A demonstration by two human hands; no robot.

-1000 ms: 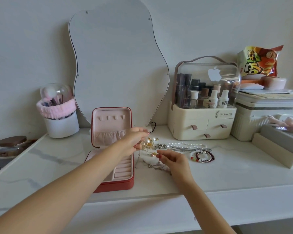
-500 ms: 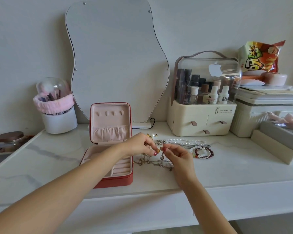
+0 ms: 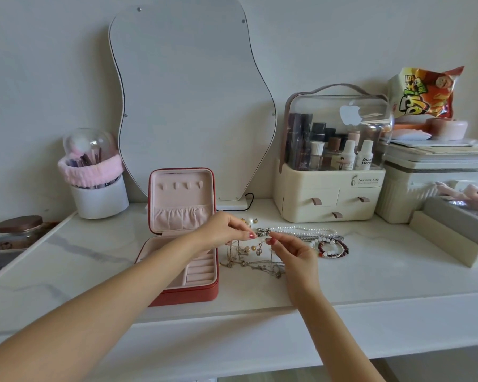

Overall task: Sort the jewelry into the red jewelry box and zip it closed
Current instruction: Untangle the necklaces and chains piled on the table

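Observation:
The red jewelry box [image 3: 188, 295] lies open on the white marble vanity, its pink-lined lid upright. Just right of it, my left hand [image 3: 221, 230] and my right hand [image 3: 295, 252] each pinch an end of a thin gold charm chain [image 3: 253, 248], which hangs between the fingertips a little above the top. Below them lies a tangle of thin chains [image 3: 260, 264]. A pearl necklace [image 3: 301, 231] and beaded bracelets [image 3: 333, 248] rest to the right, small earrings [image 3: 249, 220] behind my left hand.
A wavy mirror [image 3: 191, 106] leans on the wall behind the box. A white brush holder [image 3: 100, 199] stands at left, a cream cosmetics organiser [image 3: 331, 194] at right, and stacked boxes [image 3: 436, 188] with a snack bag [image 3: 422, 92] beyond. A brown-lidded jar [image 3: 18, 230] sits far left.
Both hands have dropped lower and drawn apart, stretching the gold chain out between the fingertips. The camera has tilted slightly.

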